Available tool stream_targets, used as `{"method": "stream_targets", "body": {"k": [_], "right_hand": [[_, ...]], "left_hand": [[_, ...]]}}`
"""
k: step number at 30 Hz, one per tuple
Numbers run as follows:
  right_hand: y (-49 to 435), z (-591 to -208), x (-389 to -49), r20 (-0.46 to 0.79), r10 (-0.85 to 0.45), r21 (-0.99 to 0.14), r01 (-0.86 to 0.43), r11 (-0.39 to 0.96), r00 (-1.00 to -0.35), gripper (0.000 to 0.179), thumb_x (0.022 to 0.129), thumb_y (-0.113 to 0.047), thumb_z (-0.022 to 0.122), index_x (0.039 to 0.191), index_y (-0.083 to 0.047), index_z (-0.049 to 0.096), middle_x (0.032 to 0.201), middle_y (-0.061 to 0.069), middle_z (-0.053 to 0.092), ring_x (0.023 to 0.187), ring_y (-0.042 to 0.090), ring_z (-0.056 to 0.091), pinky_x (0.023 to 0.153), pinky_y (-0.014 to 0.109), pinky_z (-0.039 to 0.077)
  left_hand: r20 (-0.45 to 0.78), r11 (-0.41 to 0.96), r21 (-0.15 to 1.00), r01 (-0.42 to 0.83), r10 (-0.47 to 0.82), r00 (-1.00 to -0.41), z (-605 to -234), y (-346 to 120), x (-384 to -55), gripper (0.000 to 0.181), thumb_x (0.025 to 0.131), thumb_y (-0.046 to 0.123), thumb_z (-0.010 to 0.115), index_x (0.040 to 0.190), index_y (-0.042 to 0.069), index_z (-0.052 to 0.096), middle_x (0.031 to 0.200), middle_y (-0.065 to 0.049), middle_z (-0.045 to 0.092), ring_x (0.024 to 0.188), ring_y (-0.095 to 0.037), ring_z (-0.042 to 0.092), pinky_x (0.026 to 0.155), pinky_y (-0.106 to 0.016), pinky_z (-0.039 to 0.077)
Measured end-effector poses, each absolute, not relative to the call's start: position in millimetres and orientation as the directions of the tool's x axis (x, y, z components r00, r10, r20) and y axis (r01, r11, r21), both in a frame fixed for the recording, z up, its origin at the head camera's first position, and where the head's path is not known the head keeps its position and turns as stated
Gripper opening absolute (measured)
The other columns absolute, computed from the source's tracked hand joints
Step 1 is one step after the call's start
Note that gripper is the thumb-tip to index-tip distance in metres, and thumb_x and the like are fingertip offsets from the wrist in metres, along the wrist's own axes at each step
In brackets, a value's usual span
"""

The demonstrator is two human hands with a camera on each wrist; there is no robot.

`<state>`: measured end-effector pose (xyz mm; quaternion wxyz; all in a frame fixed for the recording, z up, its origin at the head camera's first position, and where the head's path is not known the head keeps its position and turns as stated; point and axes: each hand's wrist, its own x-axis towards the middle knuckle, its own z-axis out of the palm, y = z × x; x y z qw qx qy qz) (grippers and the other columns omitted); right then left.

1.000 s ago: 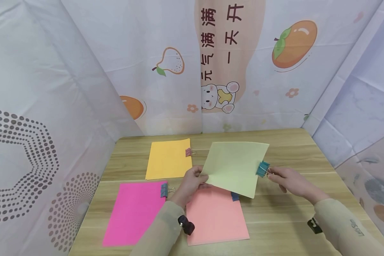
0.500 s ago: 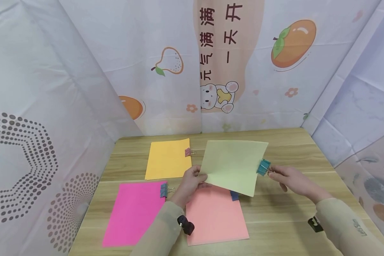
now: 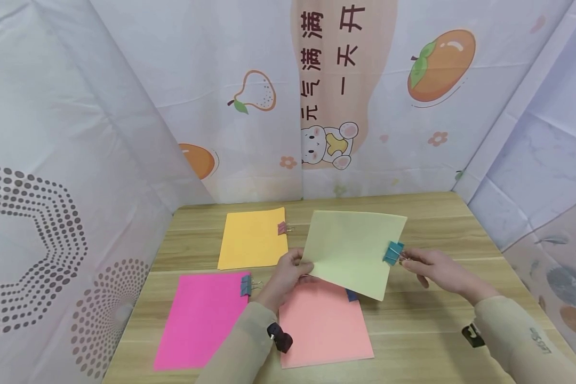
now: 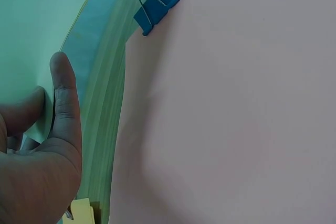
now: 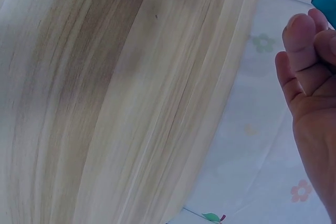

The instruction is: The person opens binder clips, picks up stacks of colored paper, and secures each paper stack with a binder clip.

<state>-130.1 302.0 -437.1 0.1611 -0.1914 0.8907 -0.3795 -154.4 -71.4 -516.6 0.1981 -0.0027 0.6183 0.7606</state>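
Note:
A pale yellow sheaf of paper (image 3: 352, 250) is held raised and tilted above the table. My left hand (image 3: 288, 274) pinches its near left corner between thumb and fingers, as the left wrist view also shows. A teal binder clip (image 3: 393, 253) sits on the paper's right edge. My right hand (image 3: 432, 269) holds the clip's wire handles with thumb and fingers. In the right wrist view only part of the teal clip (image 5: 326, 4) shows beyond the fingertips. Below the raised paper lies a salmon-pink stack (image 3: 326, 330) with a blue binder clip (image 4: 157, 8), partly covered in the head view.
An orange-yellow stack (image 3: 254, 240) with a dusty-pink binder clip (image 3: 281, 228) lies at the back left of the wooden table (image 3: 427, 320). In front of it is a magenta stack (image 3: 204, 320) with a grey-blue binder clip (image 3: 246, 286). Printed curtains (image 3: 249, 149) hang behind the table.
The pale yellow paper has tipped slightly, its right side shifting a little right and down since half a second ago. Both hands keep their hold, and the stacks on the table stay put.

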Motion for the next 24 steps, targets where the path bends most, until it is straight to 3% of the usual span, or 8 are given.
{"method": "stream_targets", "body": {"k": [9,16,24], "right_hand": [[300.6,-436.4,-131.6,-0.16,-0.476,-0.763,-0.197,0.615,-0.865,0.027,0.108,-0.026,0.049,0.122,-0.006,0.061,0.06,-0.003,0.05,0.06,0.019,0.054,0.069,0.027,0.038],[299.2,-435.6,-131.4,-0.159,-0.487,-0.771,-0.199,0.604,-0.859,0.02,0.107,-0.026,0.051,0.113,-0.009,0.06,0.061,-0.003,0.05,0.059,0.012,0.052,0.064,0.027,0.038],[299.1,-437.4,-130.6,-0.146,-0.479,-0.766,-0.208,0.608,-0.865,0.024,0.107,-0.025,0.052,0.12,-0.007,0.061,0.061,-0.004,0.049,0.06,0.013,0.052,0.064,0.027,0.038]], "left_hand": [[-0.246,-0.148,0.941,-0.304,0.318,-0.916,-515.4,-72.5,-153.6,0.03,0.099,-0.002,0.06,0.129,-0.006,0.056,0.12,-0.022,0.066,0.097,-0.027,0.072,0.085,-0.046,0.061],[-0.251,-0.146,0.94,-0.309,0.317,-0.915,-514.8,-72.4,-152.9,0.027,0.099,-0.003,0.06,0.126,-0.006,0.057,0.117,-0.021,0.067,0.095,-0.027,0.073,0.082,-0.045,0.062],[-0.254,-0.165,0.933,-0.319,0.323,-0.912,-515.3,-71.6,-153.0,0.029,0.099,-0.003,0.06,0.127,-0.007,0.057,0.115,-0.022,0.068,0.094,-0.028,0.073,0.084,-0.048,0.061]]}}
